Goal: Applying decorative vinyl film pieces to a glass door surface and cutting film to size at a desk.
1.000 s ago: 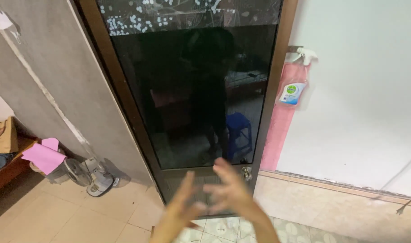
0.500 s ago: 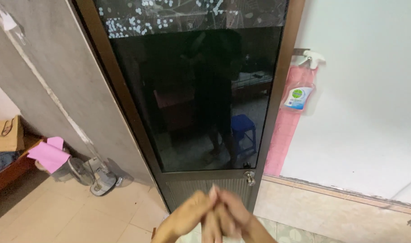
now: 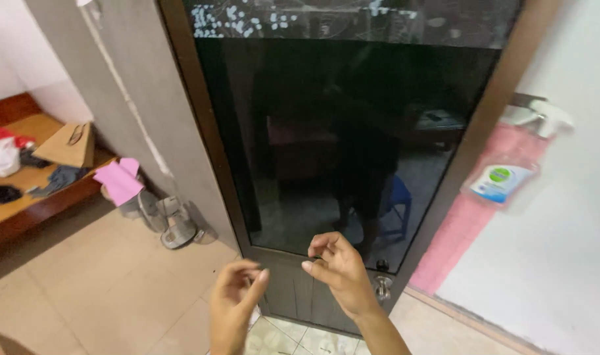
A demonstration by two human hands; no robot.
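Observation:
My left hand (image 3: 234, 304) and my right hand (image 3: 338, 271) are raised side by side in front of a brown-framed door (image 3: 201, 125) with a dark glass panel (image 3: 352, 131). Both hands hold nothing, and their fingers are loosely curled and apart. They hang a short gap from each other, not touching. A round metal door knob (image 3: 383, 286) sits just right of my right hand, near the door's lower edge. The glass reflects a dim room and a standing figure.
A clear pump bottle (image 3: 510, 172) hangs on the white wall at right, over a pink cloth strip (image 3: 457, 236). At left a small fan (image 3: 175, 220) lies on the tiled floor beside a pink bag (image 3: 118, 181) and a wooden bench (image 3: 37, 190) with clothes.
My hands were pressed together low in the frame half a second ago. They have since risen and separated. The view has shifted slightly to the left.

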